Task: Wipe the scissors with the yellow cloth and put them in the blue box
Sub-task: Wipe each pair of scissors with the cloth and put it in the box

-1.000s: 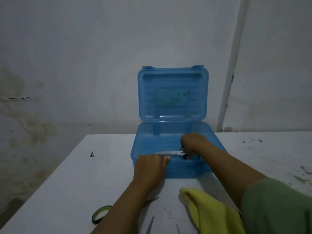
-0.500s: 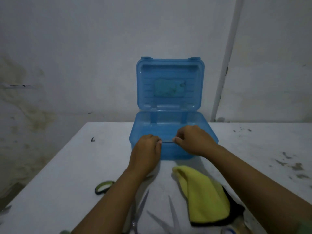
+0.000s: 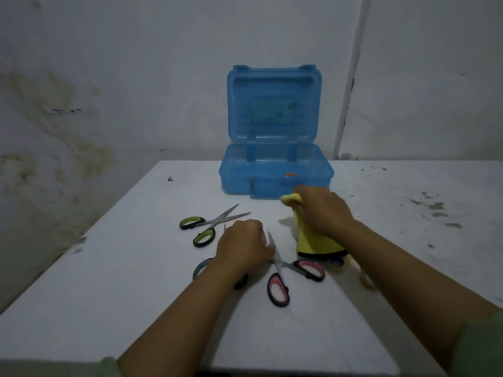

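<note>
The blue box (image 3: 276, 183) stands open at the table's back, lid upright, with something orange (image 3: 290, 174) inside. My right hand (image 3: 321, 210) grips the top of the yellow cloth (image 3: 313, 242) just in front of the box. My left hand (image 3: 242, 247) lies curled over scissors on the table. It covers most of the blue-handled scissors (image 3: 201, 268), and its thumb is at the blade of the open pink-handled scissors (image 3: 280, 281). Which pair it grips is unclear. The green-handled scissors (image 3: 202, 227) lie open to the left, untouched.
The white table (image 3: 122, 281) meets a stained wall at the back. Dark specks and smudges (image 3: 435, 208) mark its right side. A yellow loop (image 3: 366, 281) lies beside my right forearm.
Both hands have drawn back from the box toward me. The right hand has taken hold of the yellow cloth, and the left has come down on the scissors. The view has tilted down.
</note>
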